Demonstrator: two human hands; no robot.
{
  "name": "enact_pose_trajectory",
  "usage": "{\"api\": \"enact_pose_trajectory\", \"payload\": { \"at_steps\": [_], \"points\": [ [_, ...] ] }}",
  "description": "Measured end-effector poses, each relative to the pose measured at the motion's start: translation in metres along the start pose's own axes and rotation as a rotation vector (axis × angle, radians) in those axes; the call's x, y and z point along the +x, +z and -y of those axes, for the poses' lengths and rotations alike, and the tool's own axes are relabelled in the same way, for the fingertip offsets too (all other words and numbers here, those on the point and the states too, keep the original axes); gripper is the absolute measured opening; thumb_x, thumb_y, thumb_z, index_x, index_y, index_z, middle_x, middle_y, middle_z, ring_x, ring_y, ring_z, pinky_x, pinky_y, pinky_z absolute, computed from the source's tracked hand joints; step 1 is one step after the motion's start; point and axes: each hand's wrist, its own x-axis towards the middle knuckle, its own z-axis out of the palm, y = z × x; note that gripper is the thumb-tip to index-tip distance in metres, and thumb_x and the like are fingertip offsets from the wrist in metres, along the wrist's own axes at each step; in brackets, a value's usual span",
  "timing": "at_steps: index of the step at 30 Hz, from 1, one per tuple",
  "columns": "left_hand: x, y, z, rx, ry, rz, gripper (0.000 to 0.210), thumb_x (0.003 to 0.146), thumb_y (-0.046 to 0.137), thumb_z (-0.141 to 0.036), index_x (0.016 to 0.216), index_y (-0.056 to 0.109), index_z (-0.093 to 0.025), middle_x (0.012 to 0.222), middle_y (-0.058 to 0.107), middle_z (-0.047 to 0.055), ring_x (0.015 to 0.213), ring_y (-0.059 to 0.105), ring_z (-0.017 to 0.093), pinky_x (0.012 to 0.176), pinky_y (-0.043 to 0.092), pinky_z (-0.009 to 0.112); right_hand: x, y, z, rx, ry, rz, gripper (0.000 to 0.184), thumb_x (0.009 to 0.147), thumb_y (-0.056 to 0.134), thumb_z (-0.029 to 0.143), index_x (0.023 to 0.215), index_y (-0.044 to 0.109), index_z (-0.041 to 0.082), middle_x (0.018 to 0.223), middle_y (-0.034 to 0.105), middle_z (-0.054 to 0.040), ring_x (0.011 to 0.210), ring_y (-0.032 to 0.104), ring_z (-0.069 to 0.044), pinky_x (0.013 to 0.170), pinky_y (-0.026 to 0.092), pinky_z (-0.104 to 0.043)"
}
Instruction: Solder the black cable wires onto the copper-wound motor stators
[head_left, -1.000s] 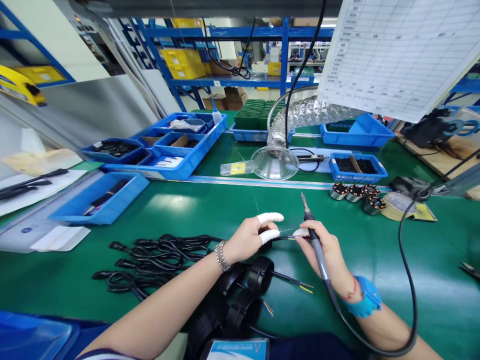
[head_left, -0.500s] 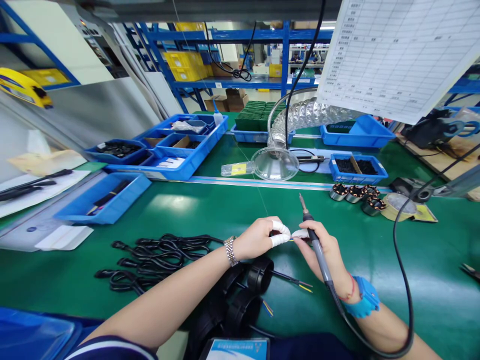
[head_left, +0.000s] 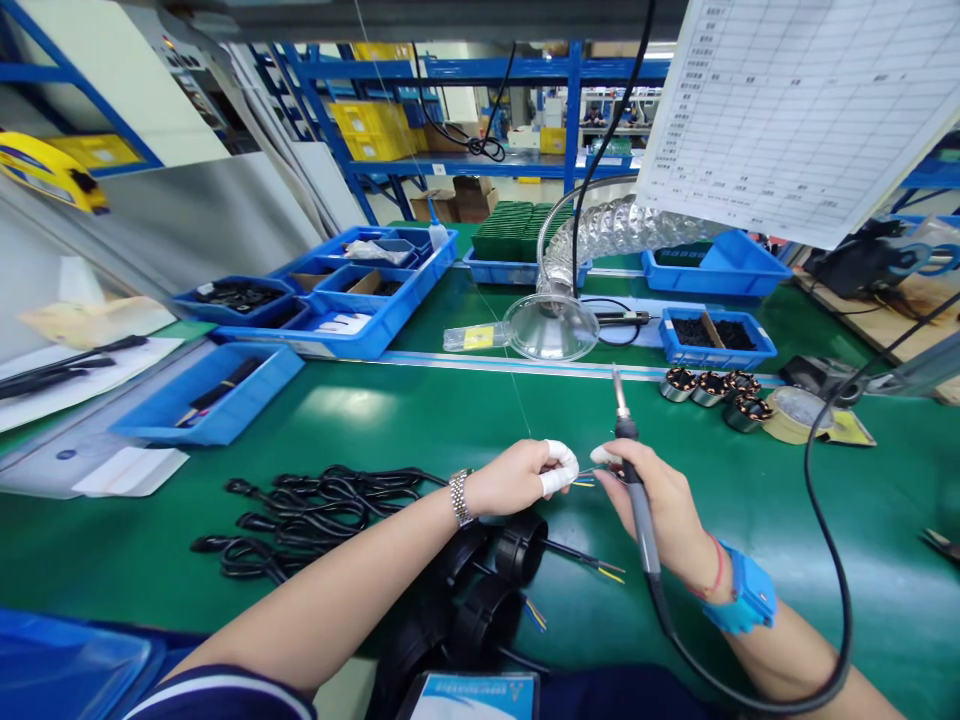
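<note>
My left hand (head_left: 525, 472), with white covers on thumb and forefinger, pinches thin coloured wires (head_left: 584, 483); blue and yellow ends stick out to the right. My right hand (head_left: 661, 505) is closed around a soldering iron (head_left: 640, 510), its tip pointing up and away. The right thumb and a white-covered finger meet close to the wires, on a fine strand that I cannot make out clearly. A thin strand hangs from above toward my left hand. Below both hands lie black round housings (head_left: 520, 552) with cables whose coloured wire ends are bare of the jacket.
Black power cords (head_left: 322, 515) lie coiled to the left. A clear fume funnel (head_left: 551, 328) on a foil duct stands ahead. Copper-wound stators (head_left: 709, 388) sit at the right, beside a tape roll (head_left: 799, 412). Blue parts trays (head_left: 367, 340) line the back left.
My right hand and the soldering iron have shifted slightly right, away from my left hand. More of the wire ends shows between the hands. The left hand has barely moved.
</note>
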Motion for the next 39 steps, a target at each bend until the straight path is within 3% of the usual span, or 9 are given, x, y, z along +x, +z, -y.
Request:
{"api": "enact_pose_trajectory", "payload": {
  "at_steps": [2,7,10,16,19,26,30,35,39],
  "points": [
    [0.0,0.0,-0.001,-0.027,-0.014,0.008,0.022,0.081,0.046,-0.033,0.071,0.05,-0.014,0.066,0.054,0.001,0.056,0.047,0.01,0.057,0.039,0.021,0.002,0.002,0.0,-0.013,-0.043,0.004,0.021,0.08,0.052,0.015,0.099,0.05,0.021,0.083,0.062,-0.0036,0.072,0.06,-0.013,0.067,0.049,-0.025],
    [-0.001,-0.002,0.0,-0.114,-0.045,0.029,0.022,0.08,0.049,-0.034,0.073,0.052,-0.013,0.067,0.054,0.001,0.056,0.047,0.009,0.058,0.039,0.021,0.002,0.009,-0.001,0.108,0.12,-0.028,0.021,0.078,0.056,0.021,0.098,0.05,0.021,0.078,0.063,-0.0007,0.064,0.06,-0.01,0.064,0.049,-0.021],
    [-0.001,-0.002,0.0,-0.135,-0.061,0.003,0.021,0.079,0.051,-0.032,0.071,0.053,-0.012,0.065,0.054,0.001,0.056,0.047,0.009,0.057,0.038,0.021,0.001,0.01,-0.002,0.127,0.127,-0.028,0.019,0.078,0.057,0.023,0.096,0.051,0.021,0.078,0.064,-0.0009,0.063,0.06,-0.01,0.063,0.049,-0.021],
    [-0.001,-0.003,0.0,-0.184,-0.071,-0.024,0.02,0.078,0.051,-0.029,0.07,0.055,-0.012,0.064,0.054,0.001,0.055,0.045,0.008,0.057,0.037,0.021,-0.003,0.013,-0.006,0.026,-0.134,-0.039,0.022,0.078,0.054,0.011,0.097,0.053,0.021,0.083,0.064,-0.0029,0.07,0.059,-0.012,0.067,0.049,-0.024],
    [-0.001,-0.003,0.001,-0.193,-0.075,-0.016,0.022,0.078,0.052,-0.032,0.071,0.055,-0.012,0.064,0.054,0.001,0.055,0.044,0.008,0.056,0.037,0.021,-0.002,0.014,-0.008,0.008,-0.193,-0.023,0.024,0.079,0.052,0.011,0.1,0.053,0.021,0.083,0.062,-0.0036,0.073,0.059,-0.013,0.069,0.048,-0.026],
    [-0.006,-0.005,-0.004,-0.083,-0.09,-0.039,0.022,0.076,0.054,-0.032,0.071,0.061,-0.011,0.062,0.055,0.001,0.056,0.046,0.01,0.056,0.036,0.021,0.009,0.009,-0.003,0.228,0.082,0.092,0.025,0.079,0.054,0.019,0.102,0.046,0.022,0.077,0.06,-0.0003,0.064,0.057,-0.01,0.063,0.047,-0.022],
    [-0.004,-0.001,-0.006,-0.071,-0.107,-0.118,0.022,0.076,0.054,-0.031,0.066,0.061,-0.012,0.06,0.055,0.0,0.056,0.046,0.01,0.056,0.035,0.021,0.007,0.013,-0.004,0.334,0.179,0.007,0.027,0.078,0.056,0.023,0.102,0.044,0.022,0.078,0.061,-0.0005,0.067,0.059,-0.011,0.063,0.048,-0.022],
    [0.002,0.004,0.001,-0.142,-0.111,-0.25,0.022,0.073,0.056,-0.032,0.064,0.061,-0.013,0.057,0.053,-0.001,0.055,0.043,0.01,0.056,0.033,0.021,0.003,0.013,-0.006,0.126,0.014,-0.134,0.029,0.076,0.057,0.014,0.102,0.047,0.022,0.086,0.061,-0.0028,0.073,0.059,-0.012,0.069,0.049,-0.026],
    [0.005,0.005,0.007,-0.228,-0.101,-0.283,0.021,0.072,0.058,-0.033,0.066,0.06,-0.012,0.056,0.052,-0.002,0.054,0.042,0.009,0.055,0.032,0.021,0.0,0.018,-0.004,-0.026,-0.198,-0.09,0.032,0.075,0.057,0.01,0.104,0.048,0.021,0.084,0.059,-0.0052,0.077,0.056,-0.017,0.066,0.049,-0.03]
  ]
}}
